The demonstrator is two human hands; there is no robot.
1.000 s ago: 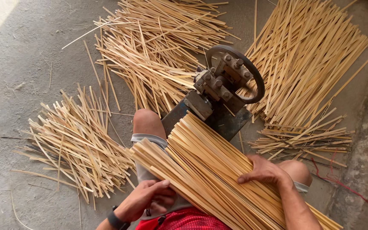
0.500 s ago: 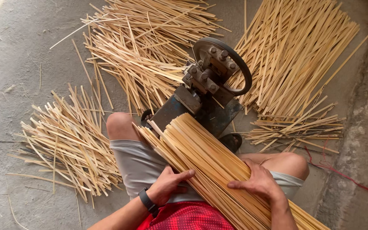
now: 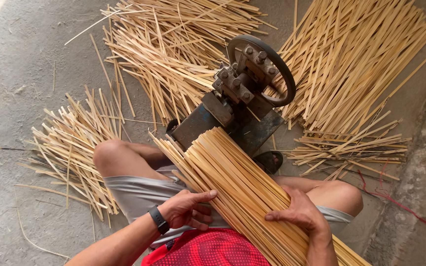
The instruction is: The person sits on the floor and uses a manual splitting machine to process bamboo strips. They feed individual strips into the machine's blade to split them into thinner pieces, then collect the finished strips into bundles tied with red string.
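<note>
The bundle of bamboo strips (image 3: 242, 197) lies across the seated person's lap, its long axis running diagonally from lower right, near the body, to upper left, where the strip ends stop just short of the machine. The left hand (image 3: 188, 209) rests against the bundle's left flank, thumb laid along the strips, fingers curled loosely beneath; it presses rather than clamps. A dark wristband (image 3: 158, 219) sits on that wrist. The right hand (image 3: 299, 212) lies palm-down on the bundle's right flank, fingers spread over the strips, not closed around them. Both hands therefore bracket the bundle from opposite sides at about the same station along its length; neither is clearly nearer the far ends.

Beyond the strip ends stands the metal machine (image 3: 228, 123) with its dark wheel (image 3: 272, 69), in line with the bundle's axis. A sandal (image 3: 268, 160) lies beside its base.

Farther out, loose strips lie heaped on the concrete floor (image 3: 20, 64): a left heap (image 3: 70, 148), a far heap (image 3: 173, 44), and a right heap (image 3: 361, 59)
</note>
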